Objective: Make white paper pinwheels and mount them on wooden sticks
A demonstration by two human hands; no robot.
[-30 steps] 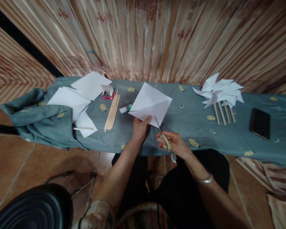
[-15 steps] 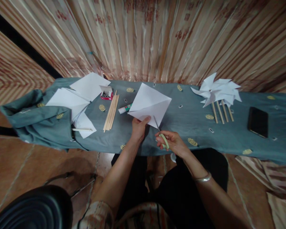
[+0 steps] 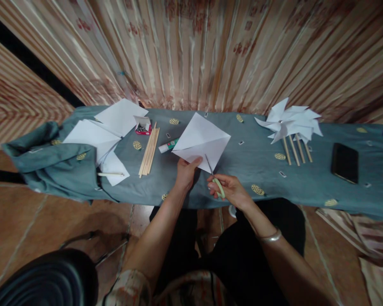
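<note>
My left hand (image 3: pixel 185 173) pinches the near corner of a folded white square of paper (image 3: pixel 201 140), holding it tilted above the blue-green tablecloth (image 3: pixel 249 170). My right hand (image 3: pixel 230 190) grips green-handled scissors (image 3: pixel 214 177); their blades point up into the paper's lower corner, just right of my left thumb.
A glue stick (image 3: pixel 167 146) lies behind the paper. Left of it are a bundle of wooden sticks (image 3: pixel 149 149), a small red box of pins (image 3: pixel 143 126) and loose white sheets (image 3: pixel 102 136). Finished paper pinwheels (image 3: pixel 290 123) and a black phone (image 3: pixel 344 162) lie at the right.
The scissor blades have slid a little further into the paper's lower corner. Both hands and the paper otherwise stay in place; the view shifted slightly.
</note>
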